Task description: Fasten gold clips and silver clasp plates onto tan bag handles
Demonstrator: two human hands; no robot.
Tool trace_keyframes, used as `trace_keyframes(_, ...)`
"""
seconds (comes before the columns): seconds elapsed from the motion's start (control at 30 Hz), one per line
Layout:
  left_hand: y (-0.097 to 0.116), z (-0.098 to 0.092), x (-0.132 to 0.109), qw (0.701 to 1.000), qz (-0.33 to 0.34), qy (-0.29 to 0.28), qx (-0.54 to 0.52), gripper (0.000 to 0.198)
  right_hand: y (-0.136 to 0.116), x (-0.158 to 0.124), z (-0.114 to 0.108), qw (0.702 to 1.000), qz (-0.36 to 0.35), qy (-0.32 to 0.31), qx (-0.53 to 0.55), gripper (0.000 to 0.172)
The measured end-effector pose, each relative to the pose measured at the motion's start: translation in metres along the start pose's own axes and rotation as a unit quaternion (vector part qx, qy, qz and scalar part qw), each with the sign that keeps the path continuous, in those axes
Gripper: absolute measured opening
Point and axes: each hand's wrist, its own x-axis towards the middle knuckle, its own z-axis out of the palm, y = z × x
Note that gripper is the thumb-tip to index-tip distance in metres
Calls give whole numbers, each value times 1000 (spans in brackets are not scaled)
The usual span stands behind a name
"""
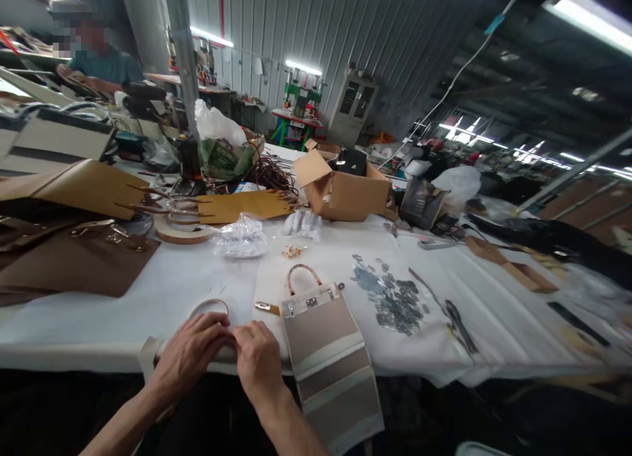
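Observation:
My left hand (200, 344) and my right hand (255, 354) meet at the table's front edge, fingertips pinched close together. What lies between them is hidden by the fingers. A thin pale loop (210, 303) shows just behind my left fingers; whether I hold it cannot be told. Under my left wrist pokes out a pale flat piece (147, 357). Right of my right hand lies a taupe and cream bag panel (323, 334) with a curved handle (303, 268) and metal fittings, its lower part hanging over the edge. Beside it rests a small strap with a metal plate (267, 307).
Many small grey metal plates (397, 301) lie spread to the right, near a dark-handled tool (460, 326). Small gold parts (292, 252) and plastic bags (241, 237) sit farther back. Brown bag panels (83, 262) lie left; a cardboard box (345, 189) stands behind. A person (101, 61) works far left.

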Motion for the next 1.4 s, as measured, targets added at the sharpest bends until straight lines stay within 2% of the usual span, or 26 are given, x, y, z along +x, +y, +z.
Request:
trace_keyframes(0.27, 7, 0, 4, 999, -49, -3, 7, 26, 2, -1, -1, 999, -27, -20, 16, 14)
trace_keyframes(0.47, 9, -2, 4, 999, -45, -16, -14, 23, 5, -2, -2, 998, -21, -19, 47, 12)
trace_keyframes(0.7, 11, -3, 1, 999, -40, -11, -17, 20, 10, -3, -6, 989, -35, -2, 141, 9)
trace_keyframes(0.87, 16, -6, -1, 999, -45, -5, -17, 19, 16, -3, -1, 979, -48, -2, 199, 13)
trace_keyframes(0.97, 18, -8, -3, 999, -46, -5, -23, 29, 17, -2, -3, 975, -34, -10, 218, 15)
trace_keyframes(1.1, 20, -15, -6, 998, -48, -8, -32, 42, 13, 0, -13, 968, -12, -69, 241, 18)
trace_keyframes(1.23, 21, -19, -3, 998, -47, -14, -39, 44, 2, 4, -29, 972, 19, -122, 200, 17)
trace_keyframes(1.4, 21, -14, -4, 999, -27, 1, -28, 37, -22, 9, -47, 991, 13, -125, 47, 24)
